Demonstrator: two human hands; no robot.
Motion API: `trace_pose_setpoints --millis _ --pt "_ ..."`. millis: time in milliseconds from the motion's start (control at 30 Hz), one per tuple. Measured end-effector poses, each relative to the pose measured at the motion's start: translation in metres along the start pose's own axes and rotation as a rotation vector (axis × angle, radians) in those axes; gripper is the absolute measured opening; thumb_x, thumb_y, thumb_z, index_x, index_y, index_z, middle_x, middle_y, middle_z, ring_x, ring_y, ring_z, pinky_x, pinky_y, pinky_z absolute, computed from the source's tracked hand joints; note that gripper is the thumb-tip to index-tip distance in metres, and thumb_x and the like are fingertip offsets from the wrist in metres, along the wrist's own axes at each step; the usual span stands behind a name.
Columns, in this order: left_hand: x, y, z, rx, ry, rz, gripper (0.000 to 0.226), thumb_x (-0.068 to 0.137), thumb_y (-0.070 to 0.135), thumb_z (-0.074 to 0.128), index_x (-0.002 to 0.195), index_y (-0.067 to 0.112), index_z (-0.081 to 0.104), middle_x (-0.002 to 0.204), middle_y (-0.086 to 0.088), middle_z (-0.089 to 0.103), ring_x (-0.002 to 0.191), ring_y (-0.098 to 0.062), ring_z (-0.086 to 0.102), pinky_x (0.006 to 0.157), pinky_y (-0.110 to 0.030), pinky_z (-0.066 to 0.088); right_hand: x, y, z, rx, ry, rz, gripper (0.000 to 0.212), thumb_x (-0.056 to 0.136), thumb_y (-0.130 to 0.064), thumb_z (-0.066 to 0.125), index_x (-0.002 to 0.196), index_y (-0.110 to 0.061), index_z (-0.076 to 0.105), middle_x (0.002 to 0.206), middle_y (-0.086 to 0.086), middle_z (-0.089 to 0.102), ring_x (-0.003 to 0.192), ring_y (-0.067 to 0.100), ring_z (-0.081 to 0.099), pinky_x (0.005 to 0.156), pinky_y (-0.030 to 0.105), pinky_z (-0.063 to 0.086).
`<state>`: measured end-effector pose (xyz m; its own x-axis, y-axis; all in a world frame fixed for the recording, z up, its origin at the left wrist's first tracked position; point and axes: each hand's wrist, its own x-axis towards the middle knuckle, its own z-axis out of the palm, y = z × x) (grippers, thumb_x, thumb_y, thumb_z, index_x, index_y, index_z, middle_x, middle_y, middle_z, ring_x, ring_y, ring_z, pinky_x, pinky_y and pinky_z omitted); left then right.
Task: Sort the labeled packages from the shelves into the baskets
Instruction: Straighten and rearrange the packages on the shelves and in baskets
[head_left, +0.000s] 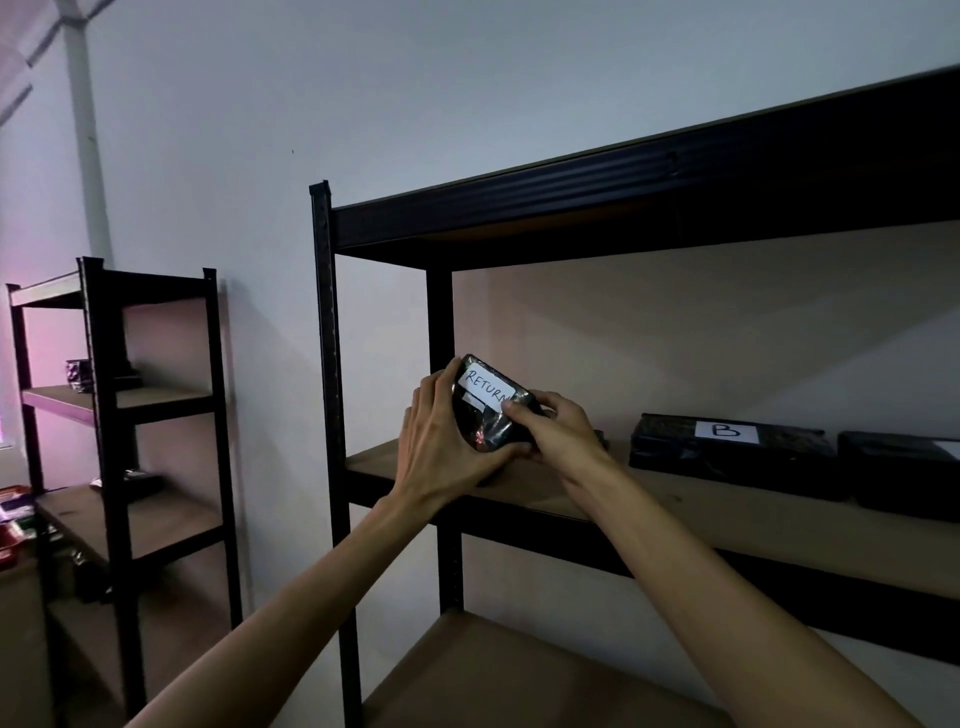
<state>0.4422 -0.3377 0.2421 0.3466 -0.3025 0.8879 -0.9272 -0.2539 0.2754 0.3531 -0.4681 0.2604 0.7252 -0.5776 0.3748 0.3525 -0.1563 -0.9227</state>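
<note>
Setting: black metal shelf unit (571, 499) against pale wall.
Hands: left hand (441, 447) and right hand (558, 431) both grip RETURN package (488, 410) above shelf.
Right of it: B package (727, 447).

The middle shelf (701, 512) lies bare at its left end and along its front edge. To the right, the B package (727, 449) and a second package (904, 475) fill its far side. The black post (441, 332) stands at the left, and the top shelf (623, 208) hangs well above.

On the shelf (675, 499), the held package (488, 410) lies left of two packages (727, 449).
</note>
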Motion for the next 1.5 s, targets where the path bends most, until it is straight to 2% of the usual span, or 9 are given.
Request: trace_pose_setpoints --millis 100,267,433,633,767,1033,1233,1367,1500 --pt "-0.007 -0.001 -0.002 -0.119 -0.069 0.0 0.114 0.064 0.085 0.063 0.154 0.03 0.018 0.14 0.005 0.041 0.124 -0.01 0.047 0.1 -0.039 0.05 -0.003 -0.006 -0.018 -0.01 0.042 -0.028 0.039 0.08 -0.024 0.081 0.115 -0.021 0.064 0.116 0.001 0.069 0.107 0.021 0.067 0.094 0.043 0.056" --pt "-0.013 -0.01 0.0 -0.142 -0.135 0.0 0.109 0.067 0.082 0.064 0.154 0.034 0.019 0.142 0.006 0.043 0.124 -0.012 0.05 0.1 -0.045 0.05 -0.017 -0.026 -0.062 0.058 0.033 -0.015 0.043 0.081 -0.022 0.08 0.119 -0.018 0.061 0.116 0.006 0.069 0.101 0.023 0.069 0.072 0.036 0.059" --pt "-0.018 -0.002 0.011 -0.085 -0.253 0.026 0.115 0.06 0.093 0.056 0.152 0.034 0.022 0.144 0.007 0.04 0.121 -0.009 0.05 0.1 -0.044 0.049 -0.04 -0.035 -0.097 0.03 0.031 -0.03 0.039 0.078 -0.023 0.082 0.114 -0.021 0.066 0.109 0.009 0.074 0.101 0.026 0.071 0.092 0.042 0.056" --pt "-0.022 0.03 0.031 -0.216 -0.31 0.081 0.107 0.065 0.092 0.051 0.15 0.031 0.028 0.141 0.005 0.043 0.114 -0.01 0.053 0.097 -0.046 0.051 -0.069 -0.045 -0.12 0.001 0.11 -0.037 0.046 0.077 -0.031 0.083 0.118 -0.019 0.066 0.107 0.004 0.075 0.105 0.021 0.069 0.1 0.045 0.052" --pt "-0.03 0.061 0.044 -0.285 -0.309 0.13 0.087 0.077 0.087 0.04 0.141 0.028 0.043 0.129 0.006 0.055 0.107 -0.01 0.059 0.093 -0.047 0.052 -0.095 -0.06 -0.147 0.008 0.15 -0.033 0.035 0.085 -0.026 0.076 0.116 -0.013 0.068 0.102 0.004 0.076 0.101 0.02 0.071 0.095 0.043 0.054" --pt "-0.069 0.156 0.082 -0.316 -0.347 0.272 0.072 0.077 0.081 0.049 0.12 0.024 0.056 0.103 0.006 0.06 0.086 -0.012 0.059 0.075 -0.039 0.054 -0.19 -0.075 -0.243 -0.018 0.3 -0.022 0.028 0.087 -0.025 0.073 0.112 -0.013 0.07 0.103 0.006 0.076 0.09 0.017 0.071 0.068 0.03 0.057" --pt "-0.133 0.261 0.107 -0.35 -0.345 0.354 0.075 0.085 0.079 0.039 0.117 0.015 0.062 0.113 -0.004 0.063 0.105 -0.022 0.058 0.087 -0.038 0.047 -0.311 -0.083 -0.343 -0.039 0.484 0.042 0.028 0.088 -0.021 0.072 0.114 -0.01 0.07 0.103 0.008 0.076 0.094 0.021 0.073 0.079 0.036 0.059" --pt "-0.18 0.338 0.117 -0.376 -0.392 0.413 0.069 0.088 0.074 0.041 0.115 0.014 0.062 0.112 -0.003 0.059 0.104 -0.019 0.054 0.082 -0.029 0.041 -0.398 -0.092 -0.406 -0.099 0.604 0.098 0.034 0.086 -0.025 0.074 0.116 -0.011 0.069 0.101 0.008 0.076 0.09 0.021 0.072 0.071 0.034 0.057" --pt "-0.225 0.414 0.139 -0.469 -0.545 0.427 0.069 0.085 0.078 0.041 0.116 0.019 0.061 0.108 0.001 0.063 0.095 -0.015 0.059 0.08 -0.031 0.048 -0.479 -0.101 -0.465 -0.133 0.749 0.142 0.036 0.084 -0.025 0.075 0.117 -0.013 0.068 0.1 0.008 0.076 0.093 0.025 0.071 0.072 0.036 0.057"
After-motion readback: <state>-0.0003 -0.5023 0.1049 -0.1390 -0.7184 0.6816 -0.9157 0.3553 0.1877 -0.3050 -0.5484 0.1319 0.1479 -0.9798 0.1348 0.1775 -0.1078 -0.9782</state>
